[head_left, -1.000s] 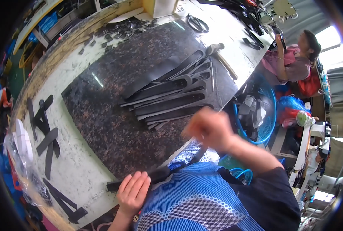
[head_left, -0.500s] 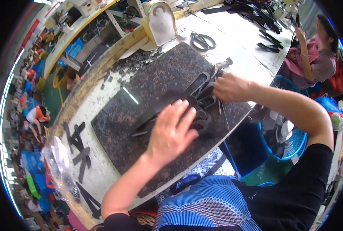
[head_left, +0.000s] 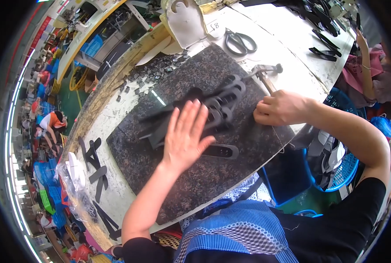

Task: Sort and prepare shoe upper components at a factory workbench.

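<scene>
My left hand (head_left: 184,136) lies flat with fingers spread on a fanned stack of dark leather strap pieces (head_left: 217,105) on a dark speckled stone slab (head_left: 195,175). One loose strap piece (head_left: 221,151) lies just right of that hand's thumb. At the stack's right end my right hand (head_left: 281,107) is closed in a loose fist on the slab, beside a hammer (head_left: 263,72). Whether its fingers pinch a strap end is hidden.
Scissors (head_left: 241,41) and a pale shoe last (head_left: 184,22) lie at the bench's far side, with small metal buckles (head_left: 151,74) scattered near the slab. More black strap pieces (head_left: 94,162) sit at the left end. Another person (head_left: 375,65) works at the right; blue baskets (head_left: 344,166) stand below.
My left hand has slid up onto the strap stack and flattened there. My right hand has moved from the stack's top end to its right edge, near the hammer.
</scene>
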`<state>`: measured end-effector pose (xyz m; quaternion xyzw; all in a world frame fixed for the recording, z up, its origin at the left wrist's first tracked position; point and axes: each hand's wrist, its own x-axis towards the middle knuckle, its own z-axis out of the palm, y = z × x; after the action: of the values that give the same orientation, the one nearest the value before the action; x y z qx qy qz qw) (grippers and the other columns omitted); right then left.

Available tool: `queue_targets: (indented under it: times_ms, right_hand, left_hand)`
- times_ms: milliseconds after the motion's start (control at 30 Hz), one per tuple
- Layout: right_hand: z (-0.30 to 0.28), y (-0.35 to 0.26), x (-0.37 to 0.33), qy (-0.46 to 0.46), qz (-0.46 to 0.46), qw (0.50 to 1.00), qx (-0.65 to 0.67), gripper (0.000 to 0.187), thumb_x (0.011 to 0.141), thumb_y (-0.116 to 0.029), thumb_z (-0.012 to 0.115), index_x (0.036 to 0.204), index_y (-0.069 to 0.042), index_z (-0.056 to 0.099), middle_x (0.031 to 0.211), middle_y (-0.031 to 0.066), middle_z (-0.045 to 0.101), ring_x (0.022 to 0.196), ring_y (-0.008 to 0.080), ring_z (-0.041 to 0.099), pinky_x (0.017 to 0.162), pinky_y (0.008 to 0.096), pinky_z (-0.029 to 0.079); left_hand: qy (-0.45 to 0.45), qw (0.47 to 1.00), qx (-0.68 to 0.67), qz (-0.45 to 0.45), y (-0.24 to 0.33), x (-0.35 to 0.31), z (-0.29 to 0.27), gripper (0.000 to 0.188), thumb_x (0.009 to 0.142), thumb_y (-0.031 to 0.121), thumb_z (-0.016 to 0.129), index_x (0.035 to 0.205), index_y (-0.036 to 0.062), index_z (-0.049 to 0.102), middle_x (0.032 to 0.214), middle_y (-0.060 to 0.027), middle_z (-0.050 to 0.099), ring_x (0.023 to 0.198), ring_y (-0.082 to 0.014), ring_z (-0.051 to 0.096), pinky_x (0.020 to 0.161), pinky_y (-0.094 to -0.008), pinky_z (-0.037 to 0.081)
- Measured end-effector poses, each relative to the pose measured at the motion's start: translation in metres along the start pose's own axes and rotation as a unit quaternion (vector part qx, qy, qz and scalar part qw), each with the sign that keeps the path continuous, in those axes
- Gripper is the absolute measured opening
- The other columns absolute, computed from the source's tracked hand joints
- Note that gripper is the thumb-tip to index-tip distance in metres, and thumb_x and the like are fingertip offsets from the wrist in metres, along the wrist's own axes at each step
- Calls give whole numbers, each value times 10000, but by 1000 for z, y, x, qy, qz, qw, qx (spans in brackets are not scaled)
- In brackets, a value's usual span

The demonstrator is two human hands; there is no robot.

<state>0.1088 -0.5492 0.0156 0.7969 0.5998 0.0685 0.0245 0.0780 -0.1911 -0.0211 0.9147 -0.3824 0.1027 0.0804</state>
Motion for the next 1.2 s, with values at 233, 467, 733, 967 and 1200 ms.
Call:
queue_targets:
  times_ms: [233, 467, 733, 967, 1200]
  right_hand:
    - [-9, 5, -17, 31, 109, 991, 71, 146, 884, -63, 732, 895, -48, 587, 831, 68, 559, 713, 200, 643, 570, 373, 560]
    - [-42, -52, -58, 319, 528, 695, 369, 106, 923, 22, 647, 1018, -17, 619, 897, 16, 624, 714, 61, 634, 639, 226, 518]
    - [-16, -102, -50, 396, 562, 532, 494, 105, 958, -44, 682, 1053, -16, 649, 825, -16, 635, 692, 49, 634, 618, 192, 492]
    - [-20, -122, -42, 419, 571, 507, 490, 102, 965, -49, 681, 1057, -13, 653, 836, -6, 643, 681, 55, 631, 611, 196, 484]
    - [-19, -131, -41, 416, 586, 484, 500, 90, 963, -40, 681, 1046, -21, 654, 818, -10, 641, 673, 59, 632, 609, 203, 481]
  left_hand:
    - [31, 998, -50, -28, -19, 19, -39, 996, 869, 659, 746, 1643, 145, 387, 1627, -199, 407, 1514, -385, 389, 1249, -580, 277]
    - [20, 999, 25, -29, -22, -23, -42, 765, 813, 261, 864, 1497, 78, 575, 1349, -138, 617, 1229, -347, 603, 1058, -462, 487]
    - [-55, 997, 60, -9, -40, 8, -41, 746, 795, 152, 836, 1485, 50, 571, 1169, -117, 661, 1053, -284, 687, 872, -405, 587]
    - [-60, 995, 82, -18, -29, 27, -49, 847, 778, 311, 897, 1499, 56, 532, 1373, -207, 549, 1254, -367, 573, 1072, -490, 490]
    - [-113, 971, 207, -33, -36, 33, -24, 955, 752, 176, 886, 1579, 31, 429, 1434, -272, 575, 1314, -371, 612, 1028, -446, 572]
